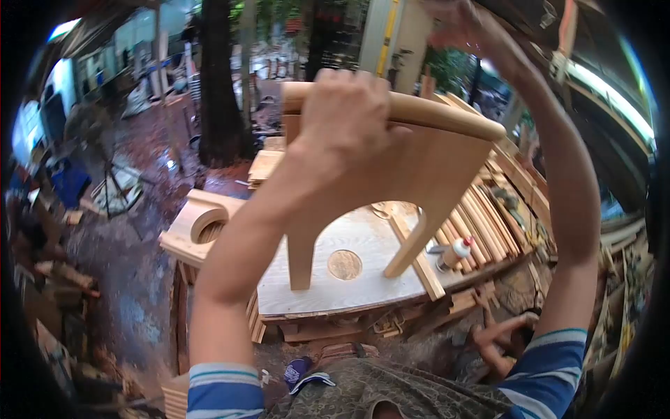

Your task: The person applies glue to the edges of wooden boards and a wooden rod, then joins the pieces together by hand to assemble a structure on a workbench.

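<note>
My left hand [345,115] wraps over the rounded top rail of a pale wooden panel [426,160], which stands upright and slightly tilted. The panel has an arched cut-out below, forming two legs that reach down to a grey board [307,269]. A round hole [345,265] in that board shows between the legs. High at the upper right, my right hand [457,28] is raised above the far end of the rail, apart from it and smeared by motion. Beside the panel's right leg lies a wooden strip [419,262].
A glue bottle with a red tip [455,253] stands right of the strip. Several rounded wooden rods [485,216] lie beyond it. At left sits a wooden piece with a round opening [202,220]. Another person's arm [499,342] shows low at right. A tree trunk [222,91] rises behind.
</note>
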`<state>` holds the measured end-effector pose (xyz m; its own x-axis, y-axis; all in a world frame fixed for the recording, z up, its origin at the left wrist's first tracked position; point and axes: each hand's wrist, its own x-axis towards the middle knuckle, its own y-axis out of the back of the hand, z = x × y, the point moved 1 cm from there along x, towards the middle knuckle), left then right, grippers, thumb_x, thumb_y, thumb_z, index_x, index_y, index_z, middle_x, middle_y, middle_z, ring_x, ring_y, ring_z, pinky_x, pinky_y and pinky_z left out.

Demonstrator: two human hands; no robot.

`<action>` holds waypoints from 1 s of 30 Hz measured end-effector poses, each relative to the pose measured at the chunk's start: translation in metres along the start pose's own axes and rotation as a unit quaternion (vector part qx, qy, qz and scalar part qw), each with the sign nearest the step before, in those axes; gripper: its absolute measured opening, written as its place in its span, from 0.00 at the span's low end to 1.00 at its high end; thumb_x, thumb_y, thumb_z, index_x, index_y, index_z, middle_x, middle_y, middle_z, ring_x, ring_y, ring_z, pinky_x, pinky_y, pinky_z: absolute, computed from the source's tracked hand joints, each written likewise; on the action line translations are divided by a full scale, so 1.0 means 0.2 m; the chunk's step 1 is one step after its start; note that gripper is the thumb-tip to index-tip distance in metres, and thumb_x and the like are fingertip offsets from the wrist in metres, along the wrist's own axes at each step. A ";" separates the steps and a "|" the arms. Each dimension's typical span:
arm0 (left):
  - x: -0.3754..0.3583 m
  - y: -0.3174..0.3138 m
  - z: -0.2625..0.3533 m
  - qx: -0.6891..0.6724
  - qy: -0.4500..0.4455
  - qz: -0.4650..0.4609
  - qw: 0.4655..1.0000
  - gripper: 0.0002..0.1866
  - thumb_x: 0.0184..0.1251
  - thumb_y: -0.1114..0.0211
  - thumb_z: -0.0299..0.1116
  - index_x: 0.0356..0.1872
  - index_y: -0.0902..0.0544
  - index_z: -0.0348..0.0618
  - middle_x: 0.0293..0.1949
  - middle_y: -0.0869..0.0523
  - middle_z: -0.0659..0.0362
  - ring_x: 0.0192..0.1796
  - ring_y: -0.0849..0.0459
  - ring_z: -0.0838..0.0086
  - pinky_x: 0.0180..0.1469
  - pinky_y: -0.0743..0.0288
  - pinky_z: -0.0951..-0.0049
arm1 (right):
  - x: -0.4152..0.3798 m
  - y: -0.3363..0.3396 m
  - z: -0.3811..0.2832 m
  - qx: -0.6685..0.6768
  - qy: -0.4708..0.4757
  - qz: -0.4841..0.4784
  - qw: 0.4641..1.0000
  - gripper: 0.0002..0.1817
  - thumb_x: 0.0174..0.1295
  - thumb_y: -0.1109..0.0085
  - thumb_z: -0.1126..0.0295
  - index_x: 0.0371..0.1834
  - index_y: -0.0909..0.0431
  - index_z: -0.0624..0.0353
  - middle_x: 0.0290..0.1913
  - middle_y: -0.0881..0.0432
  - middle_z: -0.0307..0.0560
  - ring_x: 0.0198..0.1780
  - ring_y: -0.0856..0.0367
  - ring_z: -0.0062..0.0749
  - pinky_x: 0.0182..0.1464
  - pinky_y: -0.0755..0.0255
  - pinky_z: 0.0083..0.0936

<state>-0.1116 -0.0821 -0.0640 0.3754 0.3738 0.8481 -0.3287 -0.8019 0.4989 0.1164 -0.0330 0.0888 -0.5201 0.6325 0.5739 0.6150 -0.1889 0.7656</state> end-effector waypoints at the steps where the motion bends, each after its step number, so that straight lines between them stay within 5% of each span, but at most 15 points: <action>1: -0.01 0.02 0.01 0.000 -0.003 -0.008 1.000 0.32 0.58 0.28 0.64 0.37 0.16 0.39 0.36 0.14 0.50 0.42 0.14 0.57 0.51 0.25 0.56 | 0.08 0.16 0.12 0.060 -0.011 -0.013 0.998 0.51 0.70 0.68 0.23 0.76 0.31 0.59 0.60 0.15 0.58 0.61 0.16 0.42 0.73 0.30 0.40; 2: -0.01 0.04 0.02 0.012 -0.008 -0.024 1.000 0.32 0.57 0.27 0.63 0.38 0.16 0.38 0.36 0.14 0.51 0.42 0.15 0.57 0.52 0.25 0.56 | 0.04 0.13 -0.32 -0.277 0.070 0.112 0.952 0.57 0.70 0.76 0.22 0.71 0.30 0.70 0.59 0.16 0.62 0.64 0.20 0.47 0.72 0.34 0.47; 3: 0.00 0.06 0.03 0.011 -0.002 -0.049 0.999 0.31 0.55 0.25 0.63 0.38 0.17 0.39 0.36 0.15 0.51 0.42 0.15 0.57 0.52 0.25 0.56 | 0.01 0.24 -0.26 0.013 0.039 0.006 0.999 0.49 0.74 0.68 0.27 0.70 0.29 0.68 0.56 0.15 0.58 0.58 0.17 0.43 0.65 0.27 0.41; 6: 0.00 0.06 0.05 0.024 -0.001 -0.069 0.997 0.32 0.52 0.23 0.61 0.40 0.17 0.40 0.36 0.15 0.52 0.43 0.15 0.58 0.53 0.26 0.57 | -0.04 0.20 -0.34 -0.052 0.040 0.035 0.997 0.48 0.75 0.67 0.28 0.71 0.29 0.66 0.59 0.17 0.59 0.62 0.19 0.43 0.67 0.28 0.40; 9: -0.02 0.01 0.04 0.037 -0.026 0.015 0.999 0.32 0.46 0.20 0.63 0.36 0.17 0.42 0.35 0.16 0.56 0.41 0.16 0.63 0.49 0.25 0.62 | -0.08 -0.11 -0.22 -0.066 -0.009 -0.012 0.998 0.46 0.75 0.65 0.30 0.71 0.28 0.64 0.63 0.19 0.60 0.66 0.21 0.42 0.69 0.28 0.40; 14: -0.02 -0.05 0.03 0.057 -0.013 0.073 0.996 0.33 0.38 0.17 0.62 0.33 0.19 0.45 0.32 0.19 0.60 0.37 0.19 0.65 0.47 0.28 0.61 | -0.06 -0.53 0.11 0.157 -0.203 -0.156 0.954 0.44 0.76 0.64 0.31 0.67 0.23 0.64 0.67 0.22 0.66 0.69 0.23 0.44 0.68 0.28 0.40; 15: -0.01 -0.05 0.04 0.057 -0.014 0.069 0.996 0.33 0.39 0.18 0.61 0.33 0.20 0.45 0.33 0.20 0.60 0.37 0.19 0.65 0.46 0.28 0.61 | -0.04 -0.54 0.18 0.161 -0.200 -0.147 0.955 0.44 0.76 0.64 0.31 0.67 0.23 0.64 0.67 0.22 0.66 0.69 0.23 0.44 0.68 0.28 0.40; 17: -0.01 -0.03 0.03 0.052 -0.015 0.040 0.998 0.34 0.40 0.18 0.61 0.39 0.19 0.44 0.37 0.19 0.58 0.42 0.19 0.63 0.51 0.28 0.61 | -0.01 -0.46 0.09 -0.075 0.008 -0.146 0.986 0.46 0.75 0.65 0.29 0.64 0.21 0.66 0.64 0.20 0.67 0.66 0.21 0.49 0.67 0.28 0.41; 19: -0.02 -0.01 0.03 0.042 -0.017 0.001 0.999 0.36 0.41 0.18 0.61 0.44 0.18 0.43 0.41 0.18 0.56 0.47 0.19 0.62 0.55 0.29 0.61 | -0.12 -0.40 0.01 -0.074 0.026 -0.143 0.987 0.44 0.75 0.58 0.32 0.60 0.19 0.69 0.54 0.14 0.60 0.58 0.17 0.47 0.61 0.25 0.40; 22: -0.13 0.04 0.01 0.003 -0.028 0.056 0.998 0.52 0.46 0.18 0.56 0.71 0.29 0.40 0.66 0.24 0.48 0.71 0.31 0.54 0.74 0.42 0.55 | -0.15 -0.38 0.02 -0.038 -0.008 -0.116 0.993 0.40 0.69 0.44 0.33 0.59 0.17 0.65 0.48 0.12 0.58 0.52 0.14 0.47 0.56 0.23 0.40; 24: -0.26 0.12 -0.02 0.002 0.000 0.156 0.988 0.49 0.48 0.17 0.52 0.71 0.29 0.39 0.67 0.25 0.48 0.72 0.31 0.53 0.74 0.42 0.53 | -0.25 -0.33 -0.05 -0.206 -0.011 -0.259 0.944 0.36 0.55 0.24 0.44 0.58 0.17 0.62 0.44 0.11 0.55 0.49 0.13 0.48 0.53 0.22 0.41; 25: -0.36 0.13 -0.03 -0.020 -0.004 0.239 0.971 0.48 0.51 0.17 0.49 0.71 0.29 0.39 0.69 0.26 0.48 0.72 0.31 0.53 0.75 0.43 0.54 | -0.27 -0.33 -0.03 -0.201 -0.022 -0.254 0.946 0.36 0.55 0.24 0.44 0.58 0.17 0.62 0.44 0.11 0.55 0.49 0.13 0.48 0.53 0.22 0.41; 27: -0.64 0.05 -0.02 -0.152 0.135 0.272 0.941 0.47 0.56 0.18 0.41 0.75 0.34 0.38 0.72 0.27 0.50 0.74 0.31 0.56 0.76 0.42 0.56 | -0.29 -0.35 0.03 -0.190 0.043 -0.235 0.952 0.39 0.38 0.15 0.58 0.56 0.17 0.61 0.41 0.11 0.53 0.46 0.12 0.47 0.51 0.21 0.40; 29: -0.89 -0.08 0.04 -0.326 0.271 0.197 0.884 0.52 0.60 0.19 0.36 0.79 0.43 0.38 0.75 0.30 0.52 0.75 0.32 0.59 0.76 0.41 0.58 | -0.31 -0.37 0.05 -0.206 0.019 -0.223 0.953 0.37 0.37 0.15 0.64 0.56 0.18 0.63 0.39 0.12 0.54 0.43 0.13 0.42 0.49 0.20 0.37; 30: -1.01 -0.21 0.03 -0.413 0.306 0.169 0.841 0.46 0.59 0.19 0.35 0.76 0.35 0.37 0.72 0.26 0.50 0.72 0.28 0.61 0.74 0.37 0.58 | -0.32 -0.37 0.08 -0.165 -0.016 -0.231 0.959 0.36 0.36 0.15 0.67 0.55 0.18 0.61 0.40 0.12 0.52 0.42 0.13 0.40 0.49 0.20 0.37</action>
<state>-0.1695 -0.1270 -0.2577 -0.2931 0.5616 0.7737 -0.9117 -0.4080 -0.0492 0.1140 -0.0471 -0.0097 -0.6702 0.7275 0.1467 0.0995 -0.1079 0.9892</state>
